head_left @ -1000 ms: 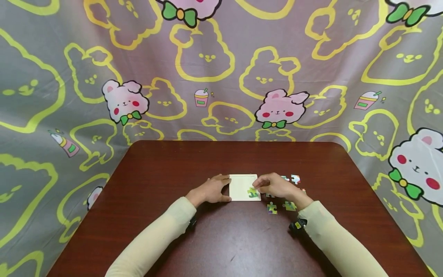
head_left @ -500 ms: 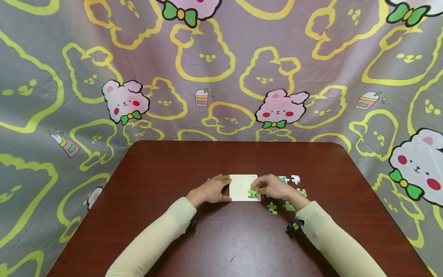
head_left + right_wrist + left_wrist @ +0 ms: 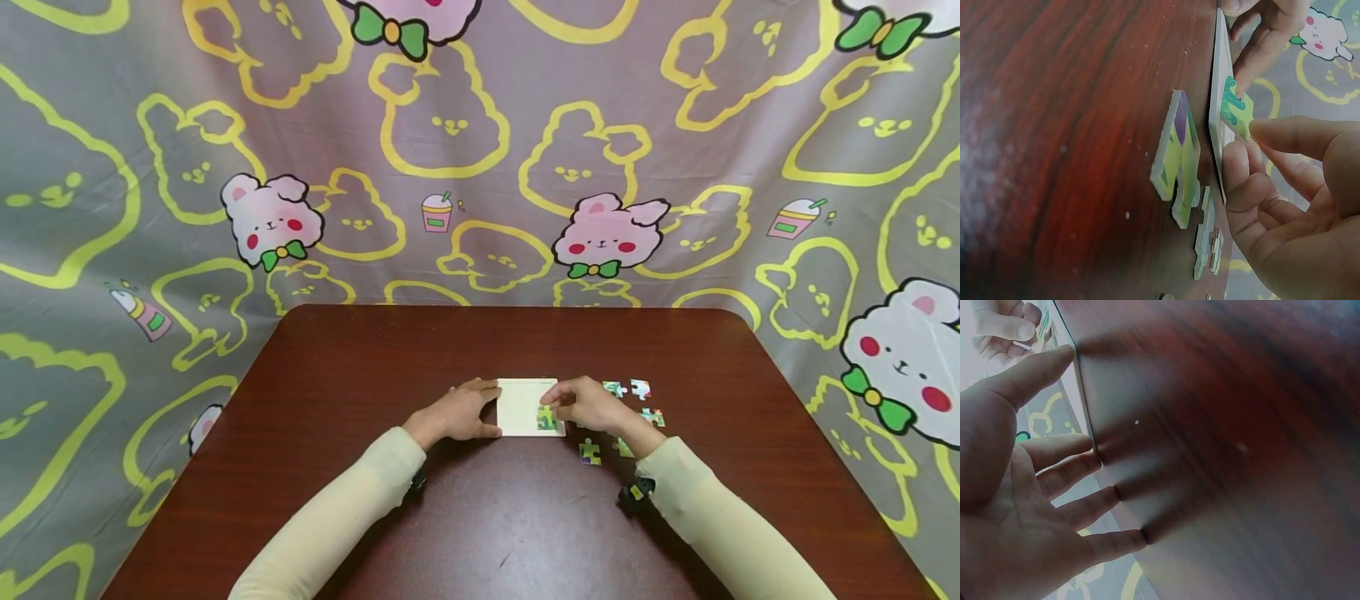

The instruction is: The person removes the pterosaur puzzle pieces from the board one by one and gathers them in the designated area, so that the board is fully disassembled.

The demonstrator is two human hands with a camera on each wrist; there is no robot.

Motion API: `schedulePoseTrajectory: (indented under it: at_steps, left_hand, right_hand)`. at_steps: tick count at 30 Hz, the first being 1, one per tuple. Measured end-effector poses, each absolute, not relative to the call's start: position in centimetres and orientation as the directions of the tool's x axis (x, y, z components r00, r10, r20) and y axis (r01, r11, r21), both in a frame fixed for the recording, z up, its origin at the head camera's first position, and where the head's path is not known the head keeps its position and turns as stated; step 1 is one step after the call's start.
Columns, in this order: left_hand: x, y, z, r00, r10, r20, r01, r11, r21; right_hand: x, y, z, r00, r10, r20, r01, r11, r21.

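A shallow cream puzzle tray lies flat on the table. My left hand rests at its left side, thumb and fingers spread along the edge; in the left wrist view, this hand's fingers are fairly straight, with tips on the tray edge and tabletop. Over the tray's near right corner, my right hand pinches a green and yellow jigsaw piece. The right wrist view has that jigsaw piece tilted against the tray, with the thumb on it. Its underside contact is hard to make out.
Several loose jigsaw pieces lie right of the tray, among them a yellow-green and purple piece and a pale blue piece. My right hand and forearm partly cover others. A patterned curtain hangs behind the brown table.
My right hand has shifted slightly left over the tray, and the green jigsaw piece has turned a little straighter into the corner. The left hand stays put.
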State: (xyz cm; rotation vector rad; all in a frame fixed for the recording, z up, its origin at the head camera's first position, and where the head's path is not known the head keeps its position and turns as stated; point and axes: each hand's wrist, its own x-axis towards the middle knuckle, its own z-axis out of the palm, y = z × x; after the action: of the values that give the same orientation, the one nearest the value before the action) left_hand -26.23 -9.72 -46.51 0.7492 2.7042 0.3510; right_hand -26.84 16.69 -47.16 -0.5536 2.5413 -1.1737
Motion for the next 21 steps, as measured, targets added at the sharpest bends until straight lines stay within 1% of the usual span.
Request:
schedulePoseTrajectory:
  at_steps: [13, 21]
  left_hand:
    - [-26.24, -9.82, -46.5, -0.811, 0.544, -0.216, 0.465, 0.823, 0.327]
    - [-26.23, -9.76, -46.35, -0.808, 0.546, -0.219, 0.466, 0.822, 0.327]
  right_hand:
    - [-26.83, 16.64, -47.36, -0.889, -0.453, -0.064, -0.244, 0.589, -0.77]
    - [-26.83, 16.87, -47.16, -0.906, -0.419, -0.064, -0.202, 0.559, -0.804]
